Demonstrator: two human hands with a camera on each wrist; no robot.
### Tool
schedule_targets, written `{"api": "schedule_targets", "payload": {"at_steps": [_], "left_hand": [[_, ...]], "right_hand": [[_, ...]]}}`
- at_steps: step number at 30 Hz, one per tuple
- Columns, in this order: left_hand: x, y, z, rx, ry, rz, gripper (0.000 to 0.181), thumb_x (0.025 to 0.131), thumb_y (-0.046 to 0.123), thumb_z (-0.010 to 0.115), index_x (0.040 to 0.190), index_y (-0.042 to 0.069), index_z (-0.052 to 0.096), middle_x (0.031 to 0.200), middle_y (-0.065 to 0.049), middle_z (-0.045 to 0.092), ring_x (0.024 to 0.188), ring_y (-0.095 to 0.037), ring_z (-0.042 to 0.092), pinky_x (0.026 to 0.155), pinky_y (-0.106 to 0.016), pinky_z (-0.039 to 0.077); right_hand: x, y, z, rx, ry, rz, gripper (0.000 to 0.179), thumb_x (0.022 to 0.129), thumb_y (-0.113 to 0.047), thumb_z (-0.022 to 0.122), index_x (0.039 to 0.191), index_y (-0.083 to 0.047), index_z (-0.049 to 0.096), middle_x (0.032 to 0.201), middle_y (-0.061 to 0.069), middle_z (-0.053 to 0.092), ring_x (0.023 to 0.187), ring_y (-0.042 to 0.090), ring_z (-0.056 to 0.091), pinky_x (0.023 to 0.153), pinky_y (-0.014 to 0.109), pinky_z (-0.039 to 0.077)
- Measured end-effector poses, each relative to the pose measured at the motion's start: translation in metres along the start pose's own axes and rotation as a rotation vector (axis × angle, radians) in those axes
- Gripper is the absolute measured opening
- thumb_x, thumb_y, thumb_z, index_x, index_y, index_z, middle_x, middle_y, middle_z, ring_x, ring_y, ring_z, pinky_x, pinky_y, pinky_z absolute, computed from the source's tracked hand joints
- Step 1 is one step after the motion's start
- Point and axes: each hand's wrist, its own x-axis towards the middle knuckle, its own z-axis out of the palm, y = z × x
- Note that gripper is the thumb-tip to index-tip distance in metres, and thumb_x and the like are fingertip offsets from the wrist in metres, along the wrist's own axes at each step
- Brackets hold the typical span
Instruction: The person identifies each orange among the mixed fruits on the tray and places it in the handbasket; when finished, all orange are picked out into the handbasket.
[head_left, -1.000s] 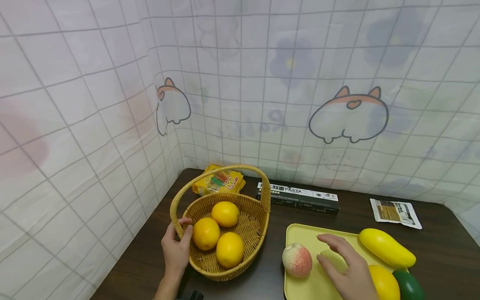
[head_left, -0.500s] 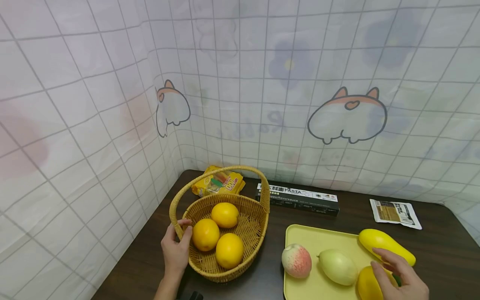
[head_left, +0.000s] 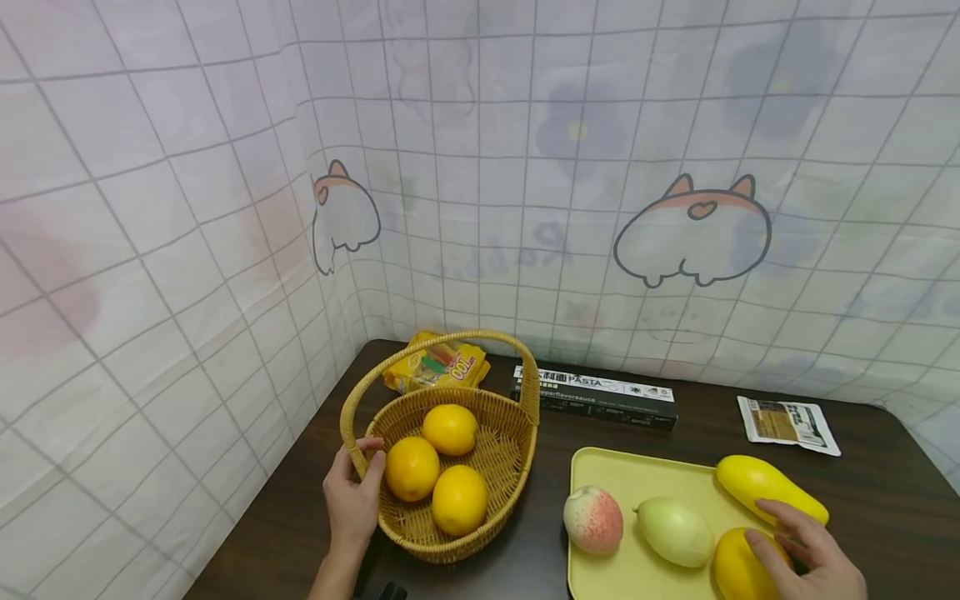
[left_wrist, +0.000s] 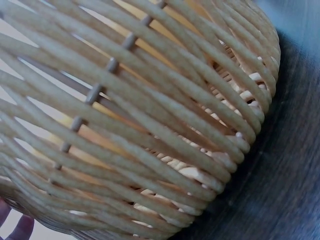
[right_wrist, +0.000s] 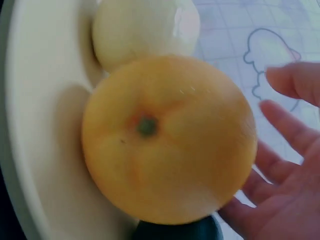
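Observation:
My left hand (head_left: 352, 496) holds the left side of a wicker basket (head_left: 517, 487) where its handle meets the rim. Three yellow-orange fruits (head_left: 460, 500) lie inside. At the right, my right hand (head_left: 813, 558) hovers over an orange (head_left: 738, 567) on a yellow tray (head_left: 622, 467). In the right wrist view the fingers are spread beside the orange (right_wrist: 170, 140), and the thumb stands off it. Left of that orange lie a pale green fruit (head_left: 675, 532) and a peach (head_left: 594, 521). A yellow mango (head_left: 765, 487) lies behind my right hand. The left wrist view shows mostly basket weave (left_wrist: 150, 110).
A yellow snack packet (head_left: 442, 364) sits behind the basket. Beside it is a black pasta box (head_left: 596, 398), and a flat sachet (head_left: 787, 425) lies farther right. Under the orange a dark green thing (right_wrist: 180, 231) shows. A patterned cloth wall (head_left: 570, 208) borders the dark table.
My right hand has moved right, from above the pale green fruit to the orange. That orange has shifted slightly left on the tray. My left hand and the basket stay put.

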Motion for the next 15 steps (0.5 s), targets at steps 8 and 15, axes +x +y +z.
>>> {"api": "schedule_targets", "payload": {"at_steps": [8, 15], "left_hand": [[0.001, -0.002, 0.000, 0.002, 0.000, -0.013, 0.016, 0.085, -0.010, 0.067, 0.101, -0.009, 0.067, 0.099, -0.024, 0.067, 0.093, -0.021, 0.062, 0.080, -0.013, 0.043], [0.000, -0.003, -0.001, 0.007, 0.004, -0.015, 0.016, 0.085, -0.010, 0.067, 0.101, -0.009, 0.068, 0.099, -0.024, 0.067, 0.093, -0.020, 0.061, 0.080, -0.012, 0.042]], "right_hand": [[-0.001, 0.016, -0.007, -0.120, -0.211, -0.067, 0.056, 0.080, -0.034, 0.081, 0.125, -0.005, 0.062, 0.104, 0.006, 0.069, 0.073, -0.009, 0.050, 0.060, 0.012, 0.043], [0.001, 0.031, -0.008, -0.173, -0.373, -0.155, 0.067, 0.073, -0.040, 0.085, 0.128, -0.011, 0.061, 0.120, 0.006, 0.063, 0.086, -0.016, 0.045, 0.066, 0.015, 0.044]]}}
